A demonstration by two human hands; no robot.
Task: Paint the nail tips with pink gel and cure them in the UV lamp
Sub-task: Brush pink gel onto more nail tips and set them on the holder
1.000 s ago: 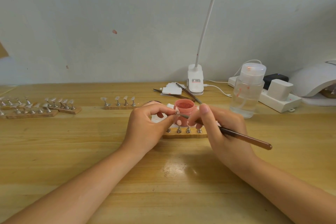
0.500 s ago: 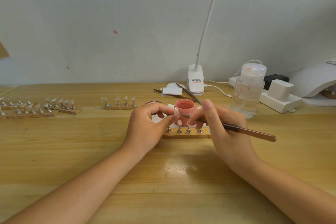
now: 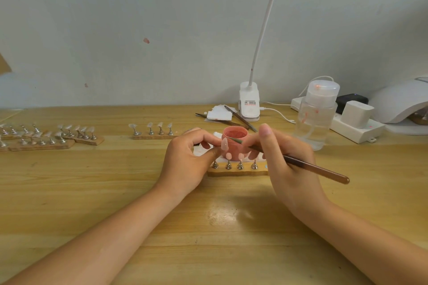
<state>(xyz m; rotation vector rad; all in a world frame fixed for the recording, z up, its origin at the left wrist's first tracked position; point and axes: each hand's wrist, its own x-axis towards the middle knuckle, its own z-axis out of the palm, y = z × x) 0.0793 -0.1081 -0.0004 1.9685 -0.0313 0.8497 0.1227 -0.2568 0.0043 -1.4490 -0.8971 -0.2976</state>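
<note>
At a wooden desk (image 3: 92, 192), a person's left hand (image 3: 185, 164) pinches a pink nail tip (image 3: 224, 144) between thumb and fingers, held up in front of an open pot (image 3: 235, 140) of pink gel. The right hand (image 3: 284, 159) grips a brown brush (image 3: 308, 166), its bristles at the pot's rim just beside the tip. Just in front of the pot, a wooden stand (image 3: 237, 170) carries more tips on metal pegs. The white UV lamp (image 3: 403, 102) sits at the desk's far right.
</note>
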